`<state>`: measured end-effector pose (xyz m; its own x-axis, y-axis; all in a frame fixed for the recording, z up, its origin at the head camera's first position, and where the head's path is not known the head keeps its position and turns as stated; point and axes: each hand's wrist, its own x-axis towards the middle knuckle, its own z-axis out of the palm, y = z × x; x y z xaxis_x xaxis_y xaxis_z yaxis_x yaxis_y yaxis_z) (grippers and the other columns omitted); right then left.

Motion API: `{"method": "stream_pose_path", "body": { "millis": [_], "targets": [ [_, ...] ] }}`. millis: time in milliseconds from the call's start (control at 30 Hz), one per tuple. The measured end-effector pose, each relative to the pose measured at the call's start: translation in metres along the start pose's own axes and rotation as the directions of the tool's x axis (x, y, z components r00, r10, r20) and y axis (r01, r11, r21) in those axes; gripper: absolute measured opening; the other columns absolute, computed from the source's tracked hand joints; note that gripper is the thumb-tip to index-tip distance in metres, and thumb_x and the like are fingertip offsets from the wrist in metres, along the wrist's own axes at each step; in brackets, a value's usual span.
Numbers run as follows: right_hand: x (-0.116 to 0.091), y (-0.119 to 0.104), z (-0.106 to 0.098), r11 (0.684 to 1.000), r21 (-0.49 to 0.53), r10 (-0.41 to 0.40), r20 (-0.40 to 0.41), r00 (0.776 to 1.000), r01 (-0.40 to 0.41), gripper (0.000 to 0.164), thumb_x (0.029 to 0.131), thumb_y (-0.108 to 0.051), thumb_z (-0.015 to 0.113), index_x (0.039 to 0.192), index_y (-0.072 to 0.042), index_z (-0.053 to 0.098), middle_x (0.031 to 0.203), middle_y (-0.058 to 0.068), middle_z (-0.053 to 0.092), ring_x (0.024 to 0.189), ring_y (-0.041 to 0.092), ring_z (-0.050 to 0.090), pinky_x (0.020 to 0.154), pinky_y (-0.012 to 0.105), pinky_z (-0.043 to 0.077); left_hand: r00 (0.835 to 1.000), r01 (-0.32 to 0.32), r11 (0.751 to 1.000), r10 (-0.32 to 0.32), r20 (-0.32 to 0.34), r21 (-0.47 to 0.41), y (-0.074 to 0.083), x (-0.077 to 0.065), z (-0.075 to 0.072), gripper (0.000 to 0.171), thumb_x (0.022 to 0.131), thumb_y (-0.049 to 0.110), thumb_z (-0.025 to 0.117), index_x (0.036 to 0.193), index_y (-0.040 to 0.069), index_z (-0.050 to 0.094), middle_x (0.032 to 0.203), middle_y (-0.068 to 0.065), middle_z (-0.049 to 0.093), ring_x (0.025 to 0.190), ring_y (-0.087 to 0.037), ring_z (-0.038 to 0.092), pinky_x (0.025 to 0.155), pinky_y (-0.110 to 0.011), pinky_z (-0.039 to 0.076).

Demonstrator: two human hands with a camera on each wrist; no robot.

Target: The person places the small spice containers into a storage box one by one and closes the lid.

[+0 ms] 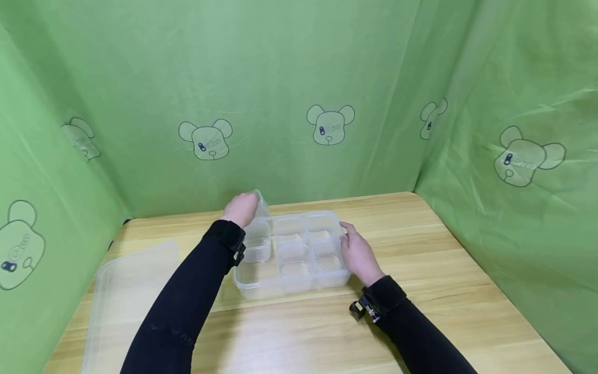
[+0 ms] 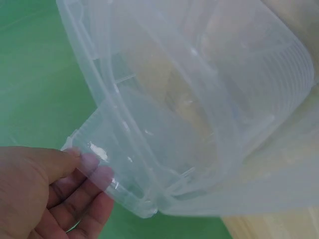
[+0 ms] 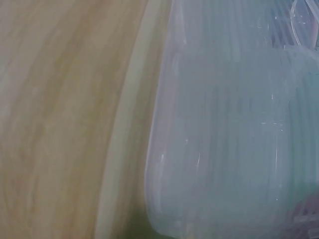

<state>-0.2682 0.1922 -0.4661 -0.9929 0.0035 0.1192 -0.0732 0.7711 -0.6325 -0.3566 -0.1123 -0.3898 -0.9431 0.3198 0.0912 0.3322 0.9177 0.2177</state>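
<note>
Near the table's (image 1: 434, 259) far edge we find a clear tub (image 1: 261, 291) of bins (image 1: 295, 253). At its far-left corner, the left hand (image 1: 241, 209) pinches a clear piece (image 1: 262, 206); the right hand (image 1: 361, 254) touches the right edge, perhaps steadying it; we cannot tell whether it grips.

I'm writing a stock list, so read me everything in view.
Table: one, pale wood, beneath the plastic
Large container: one, translucent, mid-table
Small boxes: five seen, clear, inside large container
Clear piece: one, transparent, pinched by left grip
Flat sheet: one, translucent, on table's left side
Curtain: count unclear, green, behind and beside table
Bear-head prints: six, dark outlines, on curtain
Wristbands: two, black, one per wrist
Sleeves: two, black, on both arms
Left grip: one, bare, far left of large container
Right grip: one, bare, at large container's right side
</note>
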Motion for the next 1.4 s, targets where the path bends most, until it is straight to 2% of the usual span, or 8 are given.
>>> {"method": "stream_pose_path", "body": {
  "millis": [200, 433, 567, 733, 1067, 1300, 1400],
  "targets": [
    [0.000, 0.001, 0.001, 1.000, -0.015, -0.003, -0.002, 1.000, 0.003, 0.046, 0.108, -0.015, 0.037, 0.151, -0.002, 0.035, 0.122, 0.025, 0.062, 0.094, 0.031, 0.062, 0.083, 0.048, 0.052, 0.998, -0.009, 0.999, 0.006, -0.070, -0.037, 0.002, -0.005, -0.009, 0.018, 0.101, -0.002, 0.041, 0.102, 0.001, 0.059, 0.102, -0.017, 0.066, 0.099, -0.036, 0.066, 0.087, -0.047, 0.054],
    [0.001, 0.001, 0.001, 0.999, -0.028, -0.021, -0.007, 1.000, 0.021, 0.045, 0.107, -0.013, 0.037, 0.151, -0.001, 0.035, 0.121, 0.026, 0.062, 0.102, 0.036, 0.063, 0.087, 0.052, 0.051, 0.991, -0.002, 0.998, -0.007, -0.137, -0.066, 0.007, -0.013, -0.022, 0.020, 0.100, -0.003, 0.044, 0.110, 0.002, 0.060, 0.106, -0.015, 0.065, 0.101, -0.033, 0.064, 0.090, -0.045, 0.053],
    [0.002, 0.001, 0.001, 0.999, -0.029, -0.023, -0.007, 1.000, 0.023, 0.045, 0.107, -0.013, 0.038, 0.151, -0.001, 0.035, 0.120, 0.026, 0.063, 0.100, 0.035, 0.063, 0.086, 0.052, 0.051, 0.987, 0.011, 0.997, -0.022, -0.161, -0.074, 0.011, -0.019, -0.028, 0.022, 0.101, 0.001, 0.045, 0.116, 0.001, 0.061, 0.109, -0.015, 0.066, 0.099, -0.032, 0.065, 0.089, -0.044, 0.054],
    [0.003, 0.001, 0.001, 0.999, -0.030, -0.033, -0.009, 0.999, 0.033, 0.045, 0.107, -0.014, 0.037, 0.151, -0.001, 0.035, 0.120, 0.027, 0.063, 0.099, 0.035, 0.063, 0.086, 0.052, 0.051, 0.978, 0.005, 0.995, -0.025, -0.209, -0.096, 0.017, -0.031, -0.037, 0.021, 0.101, 0.002, 0.047, 0.116, 0.000, 0.062, 0.108, -0.015, 0.066, 0.096, -0.032, 0.065, 0.087, -0.044, 0.055],
    [0.003, 0.000, 0.000, 1.000, -0.017, -0.020, -0.001, 1.000, 0.020, 0.045, 0.108, -0.014, 0.036, 0.151, -0.001, 0.034, 0.127, 0.030, 0.059, 0.114, 0.042, 0.060, 0.095, 0.056, 0.048, 0.964, -0.083, 0.990, 0.051, -0.259, -0.114, 0.033, -0.062, -0.051, 0.017, 0.099, 0.002, 0.053, 0.113, -0.002, 0.062, 0.104, -0.015, 0.066, 0.095, -0.029, 0.065, 0.085, -0.041, 0.055],
    [0.002, 0.001, 0.001, 0.999, -0.013, -0.029, -0.007, 1.000, 0.029, 0.045, 0.108, -0.013, 0.037, 0.151, 0.000, 0.035, 0.124, 0.029, 0.061, 0.105, 0.038, 0.063, 0.090, 0.054, 0.050, 0.943, -0.146, 0.985, 0.111, -0.313, -0.091, 0.039, -0.088, -0.057, 0.013, 0.100, 0.003, 0.055, 0.108, -0.001, 0.063, 0.096, -0.012, 0.064, 0.090, -0.027, 0.063, 0.081, -0.041, 0.055],
    [0.002, 0.002, 0.001, 1.000, -0.011, -0.027, -0.012, 1.000, 0.027, 0.045, 0.107, -0.013, 0.037, 0.151, -0.001, 0.035, 0.125, 0.029, 0.061, 0.106, 0.038, 0.063, 0.090, 0.054, 0.050, 0.938, -0.163, 0.984, 0.130, -0.322, -0.078, 0.041, -0.098, -0.058, 0.012, 0.101, 0.005, 0.055, 0.107, 0.000, 0.063, 0.094, -0.010, 0.063, 0.088, -0.026, 0.063, 0.079, -0.041, 0.054]
  ]
}}
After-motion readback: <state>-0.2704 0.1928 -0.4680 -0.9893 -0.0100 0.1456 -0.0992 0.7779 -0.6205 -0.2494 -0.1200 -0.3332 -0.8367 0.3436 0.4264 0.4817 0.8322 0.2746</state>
